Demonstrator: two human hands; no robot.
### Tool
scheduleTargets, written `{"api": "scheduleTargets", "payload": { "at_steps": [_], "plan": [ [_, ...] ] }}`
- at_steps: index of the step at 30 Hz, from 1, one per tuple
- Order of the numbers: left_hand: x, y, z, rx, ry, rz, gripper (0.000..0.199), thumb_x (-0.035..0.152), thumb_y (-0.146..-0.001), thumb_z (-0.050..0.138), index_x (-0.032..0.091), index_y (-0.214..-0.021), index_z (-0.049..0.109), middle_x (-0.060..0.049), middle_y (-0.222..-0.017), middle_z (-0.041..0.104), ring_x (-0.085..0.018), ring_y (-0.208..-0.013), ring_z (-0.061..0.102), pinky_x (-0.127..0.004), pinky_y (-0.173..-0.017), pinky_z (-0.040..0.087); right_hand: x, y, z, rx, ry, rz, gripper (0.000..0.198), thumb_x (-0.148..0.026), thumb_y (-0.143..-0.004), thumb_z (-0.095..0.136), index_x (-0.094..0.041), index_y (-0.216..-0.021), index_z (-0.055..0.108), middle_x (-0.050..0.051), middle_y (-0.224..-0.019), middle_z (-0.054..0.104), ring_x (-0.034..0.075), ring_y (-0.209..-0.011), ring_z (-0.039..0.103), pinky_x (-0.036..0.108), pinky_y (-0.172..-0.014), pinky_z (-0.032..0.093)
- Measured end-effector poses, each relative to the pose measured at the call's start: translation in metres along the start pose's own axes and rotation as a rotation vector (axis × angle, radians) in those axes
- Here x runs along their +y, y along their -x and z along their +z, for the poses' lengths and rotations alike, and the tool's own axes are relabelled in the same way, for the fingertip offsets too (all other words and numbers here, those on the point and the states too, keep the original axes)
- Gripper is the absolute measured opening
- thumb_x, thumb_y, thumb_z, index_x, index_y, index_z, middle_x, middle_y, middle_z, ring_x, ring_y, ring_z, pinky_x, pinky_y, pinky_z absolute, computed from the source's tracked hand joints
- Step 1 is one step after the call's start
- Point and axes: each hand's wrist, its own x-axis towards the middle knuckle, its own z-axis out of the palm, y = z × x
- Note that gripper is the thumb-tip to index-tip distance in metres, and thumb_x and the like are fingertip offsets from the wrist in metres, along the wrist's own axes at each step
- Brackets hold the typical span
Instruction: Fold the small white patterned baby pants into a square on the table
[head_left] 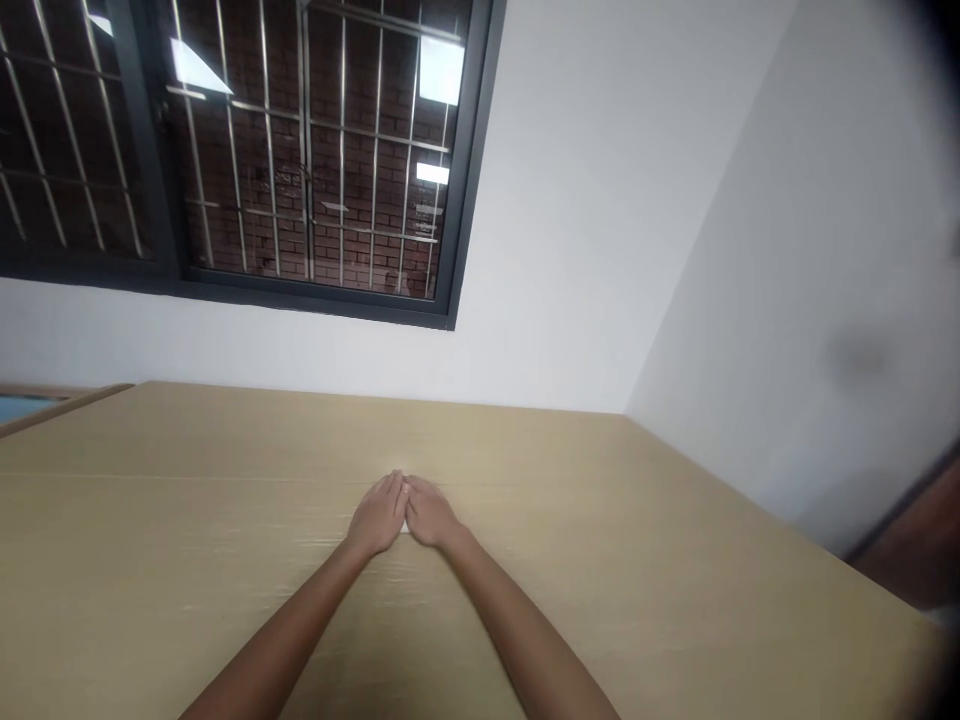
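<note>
In the head view, the left hand (377, 512) and the right hand (433, 510) lie palms down, side by side, touching along their inner edges with fingers closed together, over a small white item (406, 528) visible in the narrow gap between them; whether the fingers grip it cannot be told, since the hands cover most of it. The tan tabletop (600, 560) extends under and around both hands, with a white wall (570, 220) beyond them and a dark-framed window (461, 215) beyond and above, toward their left.
</note>
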Motion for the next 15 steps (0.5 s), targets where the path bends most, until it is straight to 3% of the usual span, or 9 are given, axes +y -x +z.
{"api": "scheduleTargets", "payload": {
  "at_steps": [9, 15],
  "plan": [
    [-0.01, 0.004, -0.003, -0.022, -0.072, 0.016, 0.06, 0.04, -0.107, 0.02, 0.008, -0.146, 0.051, -0.019, -0.155, 0.054, -0.028, -0.147, 0.047, -0.045, -0.124, 0.032, 0.009, 0.011, -0.012, -0.067, -0.058, 0.098, 0.058, -0.044, -0.109, 0.022, -0.017, -0.155, 0.043, 0.015, -0.162, 0.045, 0.027, -0.149, 0.041, 0.049, -0.125, 0.029],
    [-0.013, 0.007, -0.005, -0.053, -0.083, -0.013, 0.063, 0.042, -0.106, 0.02, 0.007, -0.151, 0.047, -0.019, -0.16, 0.048, -0.03, -0.151, 0.042, -0.047, -0.124, 0.03, 0.016, 0.025, -0.024, -0.106, -0.095, 0.153, 0.06, -0.049, -0.109, 0.021, -0.019, -0.158, 0.037, 0.013, -0.164, 0.042, 0.027, -0.155, 0.031, 0.053, -0.128, 0.016]
  ]
}}
